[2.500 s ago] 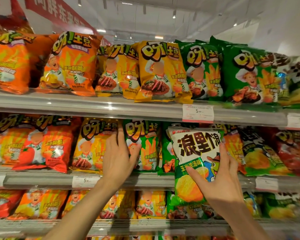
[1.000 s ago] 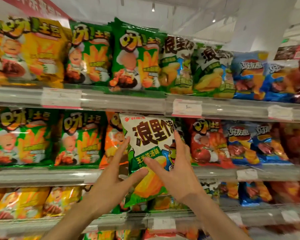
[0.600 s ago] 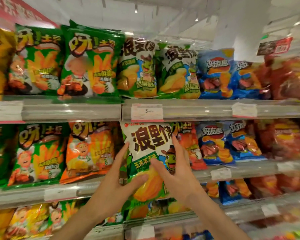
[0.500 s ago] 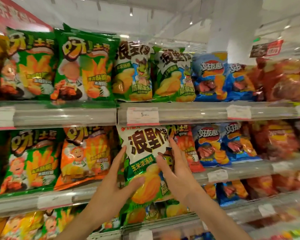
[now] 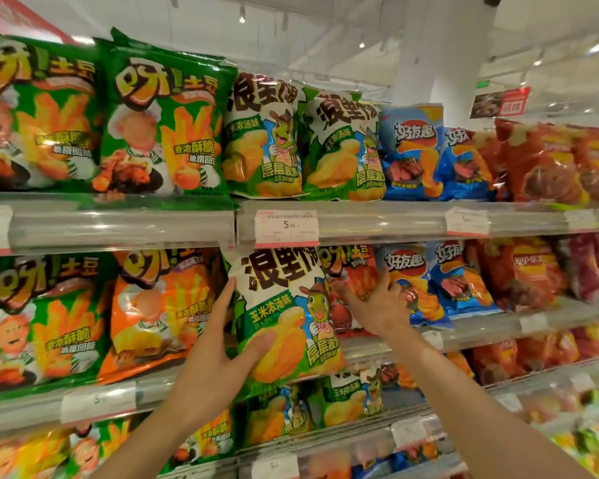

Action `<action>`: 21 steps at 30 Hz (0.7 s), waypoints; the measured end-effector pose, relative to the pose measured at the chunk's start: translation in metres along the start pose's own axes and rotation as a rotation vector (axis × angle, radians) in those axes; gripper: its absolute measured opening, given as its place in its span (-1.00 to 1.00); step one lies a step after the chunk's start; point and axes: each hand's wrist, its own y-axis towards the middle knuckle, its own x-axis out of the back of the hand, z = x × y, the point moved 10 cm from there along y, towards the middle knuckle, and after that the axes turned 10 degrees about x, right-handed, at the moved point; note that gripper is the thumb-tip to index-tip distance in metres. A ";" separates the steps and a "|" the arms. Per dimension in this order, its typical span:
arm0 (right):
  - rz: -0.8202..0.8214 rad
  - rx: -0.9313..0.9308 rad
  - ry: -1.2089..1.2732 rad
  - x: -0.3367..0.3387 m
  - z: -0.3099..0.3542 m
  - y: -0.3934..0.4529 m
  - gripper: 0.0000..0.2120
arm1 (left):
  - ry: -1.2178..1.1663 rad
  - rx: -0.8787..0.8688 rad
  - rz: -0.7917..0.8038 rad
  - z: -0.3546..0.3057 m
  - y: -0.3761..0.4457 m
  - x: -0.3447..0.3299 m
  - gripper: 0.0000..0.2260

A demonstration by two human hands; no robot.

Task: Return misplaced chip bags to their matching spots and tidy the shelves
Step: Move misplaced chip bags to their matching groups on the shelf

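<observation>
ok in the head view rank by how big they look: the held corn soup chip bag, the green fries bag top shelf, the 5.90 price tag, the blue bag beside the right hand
1. green fries bag
2. held corn soup chip bag, close behind; it sits nearer the camera, so this order is unsure
3. blue bag, partly covered by the right hand
4. price tag

A white price tag point(image 5: 286, 225) hangs below a white pillar point(image 5: 440, 50) and ceiling lights point(image 5: 242, 19).

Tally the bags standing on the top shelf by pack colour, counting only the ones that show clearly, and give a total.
Green french-fry bags: 2
White-and-green turtle bags: 2
Blue bags: 2
Total: 6
The red bags at the far right are too blurred to count.
</observation>
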 end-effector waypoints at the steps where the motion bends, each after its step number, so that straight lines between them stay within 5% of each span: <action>1: 0.000 0.004 0.003 0.000 -0.001 0.002 0.17 | -0.005 0.003 -0.004 -0.001 0.000 0.000 -0.18; 5: 0.039 0.049 0.142 -0.005 -0.005 0.011 0.20 | -0.010 0.001 -0.012 -0.004 0.002 -0.005 -0.20; 11: 0.148 0.094 0.343 -0.015 -0.018 0.025 -0.08 | -0.049 0.018 -0.065 -0.004 0.005 -0.012 -0.22; 21: 0.087 0.254 0.394 0.000 -0.009 0.031 -0.32 | -0.092 0.028 -0.131 -0.005 0.009 -0.026 -0.25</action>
